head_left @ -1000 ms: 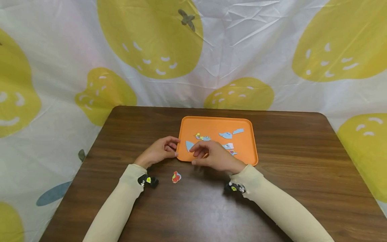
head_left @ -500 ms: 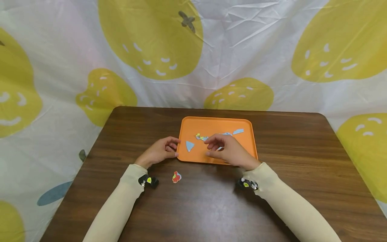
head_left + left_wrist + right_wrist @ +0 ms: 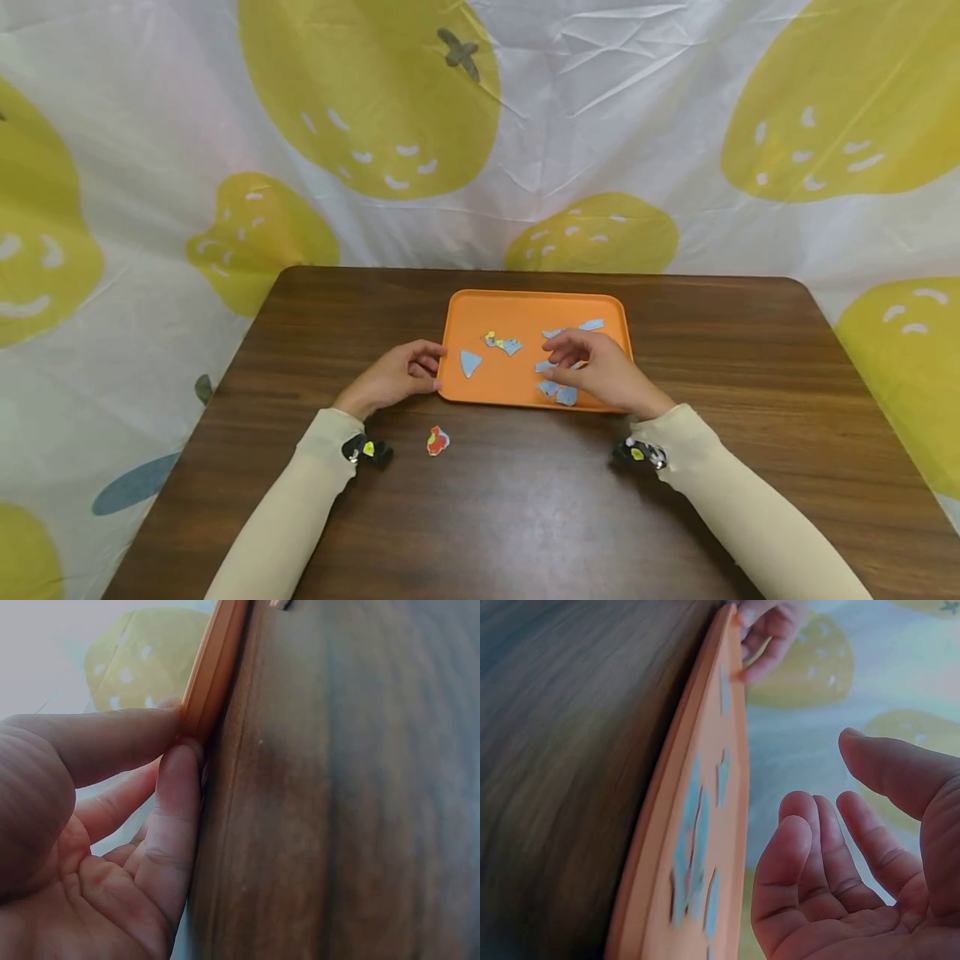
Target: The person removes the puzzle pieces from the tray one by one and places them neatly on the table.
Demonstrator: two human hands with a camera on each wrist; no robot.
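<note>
My left hand (image 3: 397, 373) holds the left edge of an orange tray (image 3: 510, 307), thumb and fingertips at its rim; the left wrist view shows this up close. Over the right part of the tray hovers my right hand (image 3: 600, 371), fingers loosely bent and nothing between them in the right wrist view. Around and below it lie several flat, irregular light-blue cutout pieces (image 3: 567, 396), some partly hidden by the hand. To the left lie a triangular light-blue piece (image 3: 470, 363) and a blue-and-yellow piece (image 3: 512, 346).
A small red, yellow and light-blue cutout (image 3: 437, 441) lies on the brown wood-grain table (image 3: 480, 517), in front of the tray. Behind the table's far edge hangs a white curtain (image 3: 585, 108) with large yellow fruit prints.
My right hand has moved right across the tray, uncovering the pieces on its left and now covering some on its right. The left hand stays at the tray's edge.
</note>
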